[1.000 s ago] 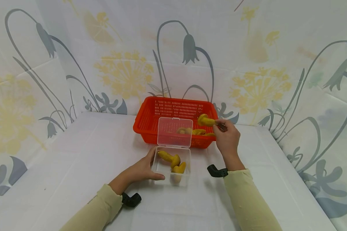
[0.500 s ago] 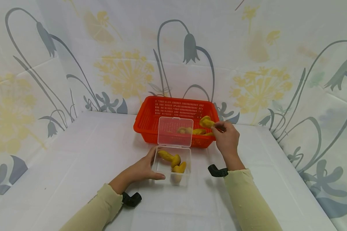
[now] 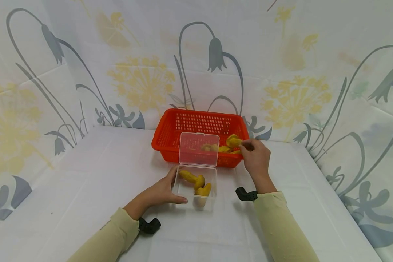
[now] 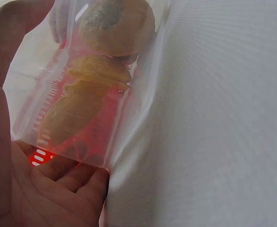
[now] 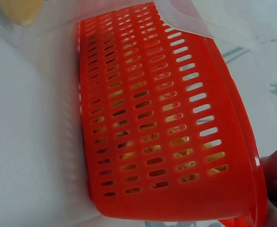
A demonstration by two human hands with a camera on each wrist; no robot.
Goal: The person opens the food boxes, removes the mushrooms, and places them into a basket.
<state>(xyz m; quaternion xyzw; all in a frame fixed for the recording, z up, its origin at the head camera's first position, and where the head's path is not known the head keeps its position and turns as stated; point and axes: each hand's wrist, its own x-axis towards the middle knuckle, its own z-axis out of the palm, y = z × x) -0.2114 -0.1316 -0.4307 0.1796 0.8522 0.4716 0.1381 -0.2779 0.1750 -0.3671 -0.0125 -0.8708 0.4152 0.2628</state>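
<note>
Mushroom [image 3: 233, 141] sits in the pinch of the right hand [image 3: 257, 156], thumb and fingertips on its stem, cap toward the left, just inside the right edge of the red basket [image 3: 170, 156]; contact with the mushrooms [image 3: 224, 149] beneath cannot be told. Left hand [image 3: 163, 189] grips the clear box [image 3: 185, 189] along its left edge — thumb at the near left corner. Judgement: a light stem pinch should suffice, the cap best steered clear of the basket's right edge. Raised lid [image 3: 198, 145] stands before the basket's front edge — likely easily knocked, so a steady left grip seems worthwhile.
</note>
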